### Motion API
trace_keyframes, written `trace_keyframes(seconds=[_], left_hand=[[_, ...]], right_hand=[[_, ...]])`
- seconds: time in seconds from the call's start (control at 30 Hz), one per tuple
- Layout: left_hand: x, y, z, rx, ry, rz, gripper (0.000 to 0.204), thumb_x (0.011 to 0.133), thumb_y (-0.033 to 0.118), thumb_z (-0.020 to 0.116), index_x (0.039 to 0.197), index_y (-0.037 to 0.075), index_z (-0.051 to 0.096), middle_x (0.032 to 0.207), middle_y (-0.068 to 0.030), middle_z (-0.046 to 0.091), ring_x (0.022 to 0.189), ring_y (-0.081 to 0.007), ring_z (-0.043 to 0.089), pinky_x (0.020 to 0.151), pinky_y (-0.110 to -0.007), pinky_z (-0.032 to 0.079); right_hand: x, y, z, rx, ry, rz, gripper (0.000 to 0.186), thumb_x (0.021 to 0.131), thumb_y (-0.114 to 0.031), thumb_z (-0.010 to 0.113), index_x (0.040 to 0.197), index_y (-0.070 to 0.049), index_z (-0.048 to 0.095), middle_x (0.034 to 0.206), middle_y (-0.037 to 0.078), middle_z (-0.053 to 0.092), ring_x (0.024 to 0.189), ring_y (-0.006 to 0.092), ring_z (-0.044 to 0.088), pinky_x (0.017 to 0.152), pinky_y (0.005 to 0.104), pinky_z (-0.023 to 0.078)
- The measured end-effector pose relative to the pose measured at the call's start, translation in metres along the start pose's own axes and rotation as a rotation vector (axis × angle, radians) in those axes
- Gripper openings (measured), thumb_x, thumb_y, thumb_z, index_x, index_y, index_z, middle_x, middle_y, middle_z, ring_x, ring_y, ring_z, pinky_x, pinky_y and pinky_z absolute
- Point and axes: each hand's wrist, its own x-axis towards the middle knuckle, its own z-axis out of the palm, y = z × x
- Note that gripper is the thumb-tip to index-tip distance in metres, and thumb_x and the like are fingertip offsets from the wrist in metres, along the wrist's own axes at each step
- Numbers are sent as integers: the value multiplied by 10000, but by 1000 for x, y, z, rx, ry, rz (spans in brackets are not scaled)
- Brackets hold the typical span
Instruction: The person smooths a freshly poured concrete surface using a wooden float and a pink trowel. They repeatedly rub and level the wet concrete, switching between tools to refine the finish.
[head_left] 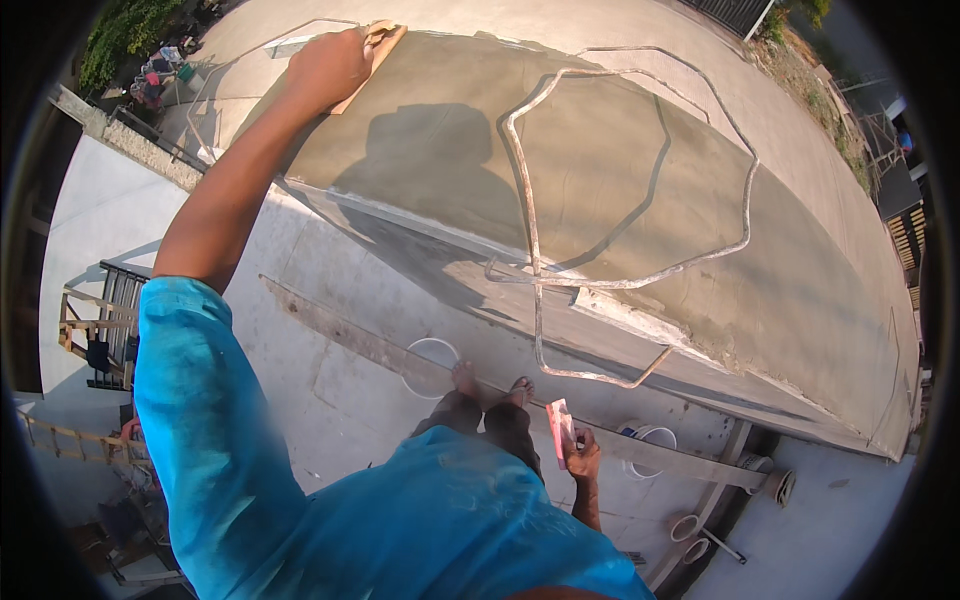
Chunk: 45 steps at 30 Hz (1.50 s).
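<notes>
My left hand [335,68] is stretched far forward, its fingers wrapped round a wooden float [370,75]. The float lies at the far left edge of a smooth grey-brown plastered surface [430,85] on top of a wall. Low beside my body, my right hand [583,455] grips a flat red-and-whitish block [561,432], whose exact kind I cannot make out. That hand is apart from the wall. A bent, whitish, spattered metal rod [532,215] loops over the plaster and hangs down over the wall's near edge.
My bare feet [520,390] stand by a long plank [350,335] below the wall. Round pale buckets [655,440] stand to the right, with smaller round containers [685,527] beyond. A black metal frame [122,300] and wooden pieces lie at the left. My shadow falls across the plaster.
</notes>
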Motion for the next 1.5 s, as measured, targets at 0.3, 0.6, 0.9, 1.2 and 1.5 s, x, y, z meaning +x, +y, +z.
trace_keyframes(seconds=[0.3, 0.6, 0.9, 1.2, 1.5], left_hand=[[-27, 65, -4, -262, 38, 250, 373, 932, 284, 540, 1209, 75, 677, 982, -210, 710, 931, -406, 669, 827, -490, 521], [-29, 67, 4, -289, 155, 357, 360, 939, 307, 533, 1107, 40, 705, 994, -231, 709, 917, -400, 681, 838, -491, 529], [-36, 83, -2, -254, 126, 466, 386, 966, 289, 483, 1286, 145, 645, 1089, -192, 697, 988, -407, 648, 854, -469, 512], [-35, 63, -6, -153, 38, 105, 357, 961, 248, 492, 1189, 27, 656, 1006, -248, 692, 945, -407, 659, 844, -506, 503], [-61, 54, -26, -187, -70, -113, 417, 963, 248, 421, 1244, 11, 619, 994, -234, 695, 959, -407, 657, 861, -494, 507]], right_hand=[[-1, -13, -5, -16, -12, 32, 241, 890, -224, 698, 948, -10, 605, 881, 161, 710, 842, 297, 714, 766, 392, 551], [-2, 19, -7, -61, -70, -62, 249, 882, -240, 702, 1019, -46, 625, 848, 138, 685, 797, 283, 697, 731, 393, 546], [16, 23, -7, 21, -139, -151, 237, 885, -239, 690, 936, -25, 602, 805, 142, 681, 754, 333, 687, 667, 419, 537], [32, 15, -10, 3, -296, -194, 273, 864, -263, 679, 945, -11, 611, 856, 169, 690, 784, 297, 695, 730, 402, 541], [50, -5, -4, -87, -360, 107, 341, 825, -313, 713, 954, -12, 619, 916, 190, 695, 878, 313, 701, 783, 425, 539]])
